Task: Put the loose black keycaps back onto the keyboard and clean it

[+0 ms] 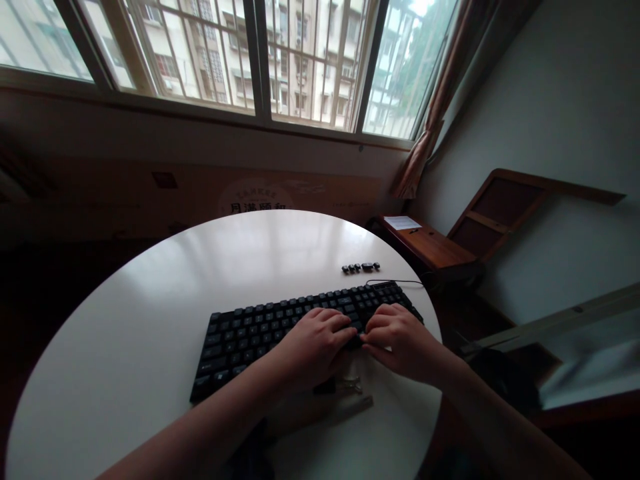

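Observation:
A black keyboard (260,330) lies on a round white table (150,313), its cable running off to the right. My left hand (313,343) rests on the keyboard's right half with fingers curled down onto the keys. My right hand (400,337) sits beside it, fingers bent and pressed together at the same spot. The fingertips of both hands meet over the keys; what they pinch, if anything, is hidden. A short row of loose black keycaps (361,267) lies on the table behind the keyboard. A small wire tool (350,385) lies below my hands by the keyboard's front edge.
A wide barred window (260,60) fills the far wall. To the right stand a low wooden desk (430,247) with a paper on it, a wooden frame (500,207) leaning on the wall, and a curtain (430,127).

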Action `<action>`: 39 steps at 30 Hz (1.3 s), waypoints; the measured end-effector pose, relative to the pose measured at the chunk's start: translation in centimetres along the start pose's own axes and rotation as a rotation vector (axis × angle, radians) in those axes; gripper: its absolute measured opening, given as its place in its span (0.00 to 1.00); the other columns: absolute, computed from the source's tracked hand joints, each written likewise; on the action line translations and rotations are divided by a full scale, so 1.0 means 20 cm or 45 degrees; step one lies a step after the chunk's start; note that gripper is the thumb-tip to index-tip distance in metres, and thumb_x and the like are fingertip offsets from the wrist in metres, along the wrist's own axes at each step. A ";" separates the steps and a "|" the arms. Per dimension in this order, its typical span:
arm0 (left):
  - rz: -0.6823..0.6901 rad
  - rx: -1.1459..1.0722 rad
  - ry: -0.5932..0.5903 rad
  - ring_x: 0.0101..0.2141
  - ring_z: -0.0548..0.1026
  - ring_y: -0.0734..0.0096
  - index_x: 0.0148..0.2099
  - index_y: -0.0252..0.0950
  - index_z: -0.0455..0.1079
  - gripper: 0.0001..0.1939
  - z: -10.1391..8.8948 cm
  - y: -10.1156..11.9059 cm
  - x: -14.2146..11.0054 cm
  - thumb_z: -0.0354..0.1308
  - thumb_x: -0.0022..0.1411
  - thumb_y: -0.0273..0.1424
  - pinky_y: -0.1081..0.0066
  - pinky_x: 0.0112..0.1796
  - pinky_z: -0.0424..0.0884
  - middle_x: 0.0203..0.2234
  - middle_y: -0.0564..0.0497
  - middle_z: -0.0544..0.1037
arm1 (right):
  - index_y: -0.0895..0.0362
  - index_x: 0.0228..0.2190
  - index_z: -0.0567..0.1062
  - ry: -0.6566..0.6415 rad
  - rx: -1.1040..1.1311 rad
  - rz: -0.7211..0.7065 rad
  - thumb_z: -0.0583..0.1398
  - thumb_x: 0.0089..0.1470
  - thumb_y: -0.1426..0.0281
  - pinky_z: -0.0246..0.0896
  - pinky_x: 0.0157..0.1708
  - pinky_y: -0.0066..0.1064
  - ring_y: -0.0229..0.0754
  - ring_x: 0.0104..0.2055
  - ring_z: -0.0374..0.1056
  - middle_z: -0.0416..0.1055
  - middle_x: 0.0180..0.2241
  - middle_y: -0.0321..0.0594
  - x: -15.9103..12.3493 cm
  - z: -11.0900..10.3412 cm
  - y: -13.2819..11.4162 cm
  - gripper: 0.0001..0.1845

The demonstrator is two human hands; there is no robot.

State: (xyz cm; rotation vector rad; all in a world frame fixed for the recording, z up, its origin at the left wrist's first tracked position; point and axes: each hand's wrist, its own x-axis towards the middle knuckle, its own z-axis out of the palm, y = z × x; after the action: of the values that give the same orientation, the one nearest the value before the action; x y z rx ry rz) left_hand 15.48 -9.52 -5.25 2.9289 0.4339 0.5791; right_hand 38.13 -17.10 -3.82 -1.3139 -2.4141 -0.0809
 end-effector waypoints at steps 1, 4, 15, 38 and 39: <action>0.002 0.001 -0.005 0.53 0.71 0.55 0.56 0.40 0.70 0.16 0.00 0.00 0.00 0.57 0.67 0.33 0.55 0.53 0.65 0.52 0.46 0.75 | 0.52 0.29 0.81 -0.012 0.025 -0.005 0.64 0.57 0.68 0.57 0.42 0.36 0.40 0.38 0.67 0.76 0.31 0.37 0.00 -0.01 0.01 0.05; 0.023 0.023 -0.007 0.55 0.69 0.54 0.59 0.42 0.69 0.19 0.01 0.00 -0.01 0.58 0.66 0.34 0.54 0.55 0.63 0.54 0.45 0.73 | 0.50 0.33 0.82 -0.038 0.134 -0.072 0.65 0.57 0.67 0.60 0.42 0.34 0.39 0.38 0.68 0.77 0.34 0.37 0.03 -0.04 0.09 0.04; -0.008 0.052 -0.118 0.66 0.53 0.44 0.66 0.45 0.61 0.28 0.04 0.00 -0.03 0.55 0.67 0.46 0.38 0.61 0.50 0.67 0.40 0.59 | 0.53 0.46 0.81 -0.098 -0.140 0.292 0.65 0.55 0.67 0.58 0.55 0.39 0.48 0.53 0.67 0.75 0.49 0.43 0.59 0.06 0.60 0.15; 0.051 -0.004 -0.322 0.69 0.44 0.49 0.72 0.40 0.49 0.36 0.03 -0.03 -0.05 0.44 0.70 0.53 0.43 0.64 0.39 0.70 0.41 0.48 | 0.55 0.37 0.82 0.009 0.218 0.139 0.67 0.53 0.68 0.65 0.48 0.30 0.40 0.42 0.74 0.79 0.38 0.39 0.45 -0.11 0.45 0.08; 0.052 -0.006 -0.319 0.69 0.44 0.49 0.72 0.40 0.49 0.36 0.03 -0.03 -0.05 0.44 0.70 0.53 0.43 0.65 0.38 0.70 0.41 0.48 | 0.55 0.37 0.82 0.001 0.255 0.094 0.67 0.53 0.68 0.65 0.47 0.30 0.40 0.42 0.74 0.79 0.38 0.39 0.39 -0.14 0.40 0.08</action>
State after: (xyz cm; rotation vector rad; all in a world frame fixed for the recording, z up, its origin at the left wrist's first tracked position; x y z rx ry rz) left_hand 14.74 -9.31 -6.32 2.9581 0.3432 0.2118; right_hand 41.82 -7.10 0.52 -1.3074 -2.3017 0.1755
